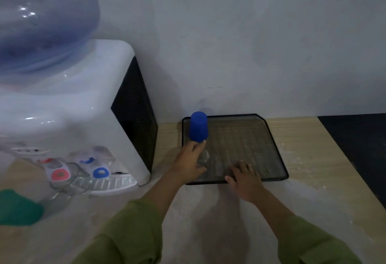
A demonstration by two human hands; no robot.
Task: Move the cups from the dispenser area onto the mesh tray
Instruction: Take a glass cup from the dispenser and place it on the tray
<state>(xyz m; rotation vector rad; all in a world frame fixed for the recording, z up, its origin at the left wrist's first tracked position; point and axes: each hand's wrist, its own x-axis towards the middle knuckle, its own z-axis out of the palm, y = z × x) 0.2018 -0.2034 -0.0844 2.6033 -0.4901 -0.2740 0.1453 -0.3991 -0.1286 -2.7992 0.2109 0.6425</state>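
Observation:
A black mesh tray (273,148) lies on the wooden counter by the wall. A blue cup (198,126) stands upside down in its back left corner. My left hand (188,160) is wrapped around a clear glass (205,156) that sits on the tray's left side, just in front of the blue cup; my fingertips reach the blue cup's rim. My right hand (244,177) rests flat on the tray's front edge, fingers spread and holding nothing. Clear glass cups (69,177) sit under the taps on the dispenser's drip tray (117,184). A green cup (18,207) lies at the far left.
The white water dispenser (87,105) with its blue bottle (43,23) fills the left side. The wall runs close behind the tray. A dark surface (355,138) borders the counter's right edge.

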